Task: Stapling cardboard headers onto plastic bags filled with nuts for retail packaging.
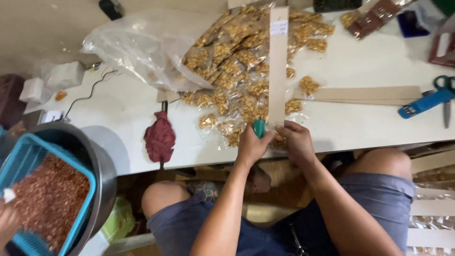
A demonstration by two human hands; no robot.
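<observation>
The left hand [251, 144] is closed around a small green-handled tool [259, 128], whose handle sticks up just above the knuckles. Just beside it, the right hand [295, 141] pinches the near end of a long cardboard strip [278, 61], fingers clamped on it. The strip runs straight away from both hands across a heap of small clear packets of golden snack pieces [237, 71]. Well off to the right of the right hand lie blue-handled scissors [429, 102]; left of the left hand hangs a folded maroon umbrella [160, 137].
</observation>
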